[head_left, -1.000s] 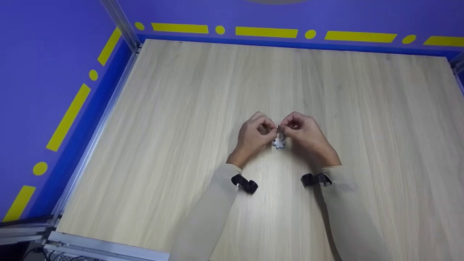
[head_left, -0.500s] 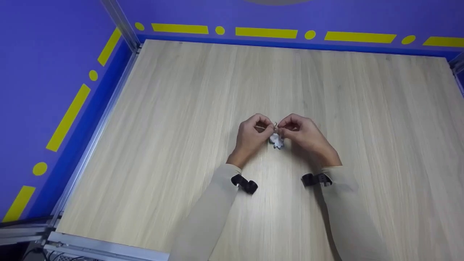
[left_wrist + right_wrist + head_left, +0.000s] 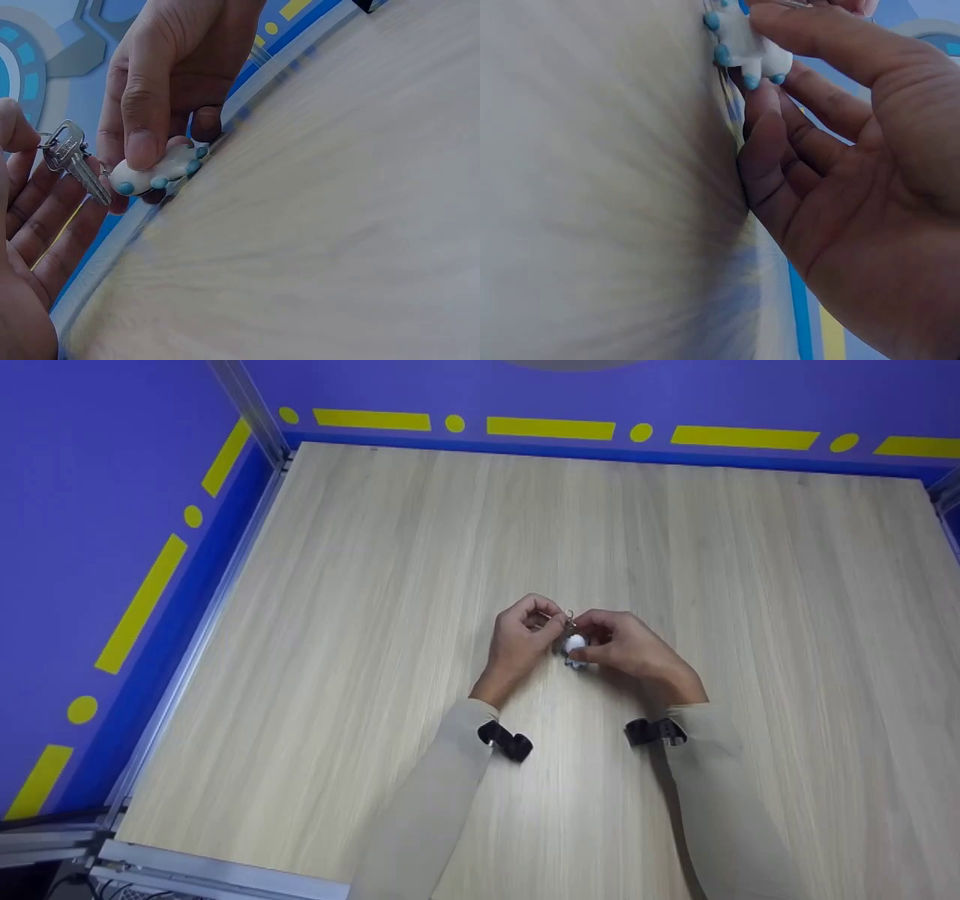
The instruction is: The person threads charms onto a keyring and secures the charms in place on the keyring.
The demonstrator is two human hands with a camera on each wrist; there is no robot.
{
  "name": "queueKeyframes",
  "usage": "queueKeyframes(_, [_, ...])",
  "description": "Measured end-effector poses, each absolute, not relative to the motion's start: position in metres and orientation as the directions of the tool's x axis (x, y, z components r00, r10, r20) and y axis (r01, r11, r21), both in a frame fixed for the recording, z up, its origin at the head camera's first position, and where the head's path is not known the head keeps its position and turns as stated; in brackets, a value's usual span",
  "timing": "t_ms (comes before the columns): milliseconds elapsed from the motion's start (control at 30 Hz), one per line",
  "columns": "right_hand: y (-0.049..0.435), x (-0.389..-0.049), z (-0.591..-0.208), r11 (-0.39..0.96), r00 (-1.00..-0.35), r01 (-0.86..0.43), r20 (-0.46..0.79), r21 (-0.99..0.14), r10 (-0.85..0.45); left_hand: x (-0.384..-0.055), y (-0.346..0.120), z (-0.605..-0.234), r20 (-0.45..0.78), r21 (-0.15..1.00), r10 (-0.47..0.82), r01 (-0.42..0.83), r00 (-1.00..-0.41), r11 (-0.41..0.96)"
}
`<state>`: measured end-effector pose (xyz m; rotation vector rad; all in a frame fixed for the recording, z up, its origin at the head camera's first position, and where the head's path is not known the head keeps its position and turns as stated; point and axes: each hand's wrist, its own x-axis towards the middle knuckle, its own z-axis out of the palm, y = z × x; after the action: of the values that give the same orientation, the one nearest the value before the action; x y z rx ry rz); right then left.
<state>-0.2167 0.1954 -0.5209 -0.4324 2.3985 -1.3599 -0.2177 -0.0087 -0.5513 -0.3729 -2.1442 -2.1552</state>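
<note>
In the head view my left hand and right hand meet over the middle of the table. A small white keychain figurine with light blue tips lies between my right thumb and fingers; its white body also appears at the top of the right wrist view. On the other side, my left thumb and a finger pinch a thin metal key ring. From that ring hangs a silver key, its blade slanting toward the figurine. A short chain shows at the figurine's end; part of the figurine is behind my right thumb.
Pale wood-grain table extends around both hands. Blue panels with yellow marks stand along its left and far sides. A metal frame rail runs along the near left edge. A black wrist strap is on the left sleeve.
My right fingers have shifted from the metal parts at the top down onto the figurine, now partly covering it. My left hand stays nearly in place.
</note>
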Motion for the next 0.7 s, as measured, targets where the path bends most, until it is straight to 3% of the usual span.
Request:
queueKeyframes(233, [0.201,-0.217,-0.520,0.452,-0.930,-0.042,-0.131,-0.891,-0.345,-0.219,-0.009,-0.552,0.207,0.978,0.089,0.204,-0.974,-0.035])
queueKeyframes(700, [0.218,-0.221,-0.518,0.390,-0.981,-0.083,0.007,-0.917,-0.193,-0.220,-0.009,-0.554,0.178,0.984,0.075,0.179,-0.981,0.001])
